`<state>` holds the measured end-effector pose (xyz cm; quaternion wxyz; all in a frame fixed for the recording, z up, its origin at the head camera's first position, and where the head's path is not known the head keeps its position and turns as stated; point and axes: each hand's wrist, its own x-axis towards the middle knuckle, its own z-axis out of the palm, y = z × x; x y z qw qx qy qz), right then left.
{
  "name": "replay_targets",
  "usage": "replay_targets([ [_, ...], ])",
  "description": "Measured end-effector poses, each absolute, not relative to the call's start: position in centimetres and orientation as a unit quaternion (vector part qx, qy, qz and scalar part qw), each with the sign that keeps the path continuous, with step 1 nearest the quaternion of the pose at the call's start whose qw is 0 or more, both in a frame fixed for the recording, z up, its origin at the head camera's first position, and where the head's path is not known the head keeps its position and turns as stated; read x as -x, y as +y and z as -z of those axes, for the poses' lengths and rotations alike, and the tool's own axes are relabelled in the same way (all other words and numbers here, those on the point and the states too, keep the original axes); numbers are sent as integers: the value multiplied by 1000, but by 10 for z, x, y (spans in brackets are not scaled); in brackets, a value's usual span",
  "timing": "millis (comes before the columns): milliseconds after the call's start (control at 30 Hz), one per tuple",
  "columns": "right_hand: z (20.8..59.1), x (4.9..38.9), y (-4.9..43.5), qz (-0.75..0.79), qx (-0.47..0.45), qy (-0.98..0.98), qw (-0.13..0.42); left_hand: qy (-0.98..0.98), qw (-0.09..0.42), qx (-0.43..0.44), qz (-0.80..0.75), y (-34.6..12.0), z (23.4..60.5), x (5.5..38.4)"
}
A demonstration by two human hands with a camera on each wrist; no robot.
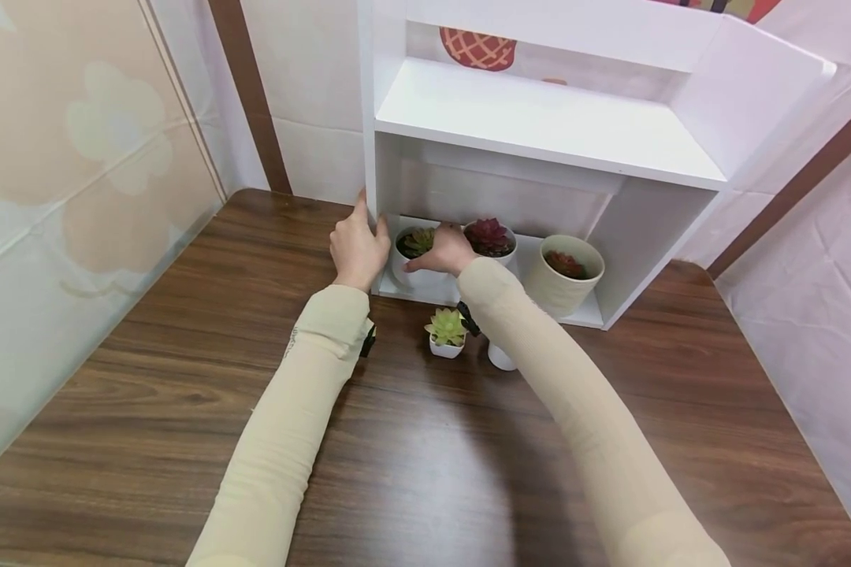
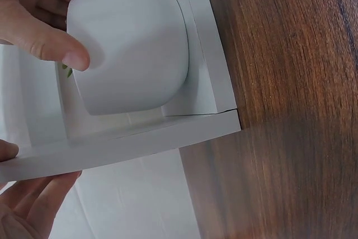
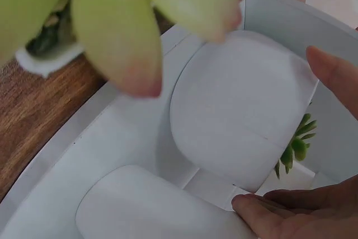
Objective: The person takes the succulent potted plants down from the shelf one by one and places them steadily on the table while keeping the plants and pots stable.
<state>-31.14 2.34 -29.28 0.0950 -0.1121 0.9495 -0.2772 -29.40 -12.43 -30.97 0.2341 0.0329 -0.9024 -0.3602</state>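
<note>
My left hand (image 1: pixel 358 248) grips the left side panel (image 2: pixel 128 145) of a white shelf unit, thumb on its inner face and fingers outside. My right hand (image 1: pixel 450 250) reaches over a white pot (image 3: pixel 240 104) at the left end of the bottom compartment. Its thumb is at one side of the pot's rim and its fingers at the other, holding it. A green succulent (image 1: pixel 415 242) grows in this pot, partly covered by the hand. Right beside it stands another white pot with a dark red succulent (image 1: pixel 488 234).
A cream pot (image 1: pixel 562 277) with a reddish plant stands at the compartment's right. On the wooden table (image 1: pixel 184 346) before the shelf are a small potted green succulent (image 1: pixel 446 329) and a small white pot (image 1: pixel 501 357), partly behind my right sleeve. The middle shelf board (image 1: pixel 539 118) lies above.
</note>
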Motion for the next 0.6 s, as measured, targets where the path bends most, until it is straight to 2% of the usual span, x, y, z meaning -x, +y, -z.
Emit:
replay_targets([
  [333,299,318,24,240,106,958,114,-902,239,-35,358,-124,311,294],
  [600,298,315,24,228,105,964,89,-901,245,-33,358,-125,310,294],
])
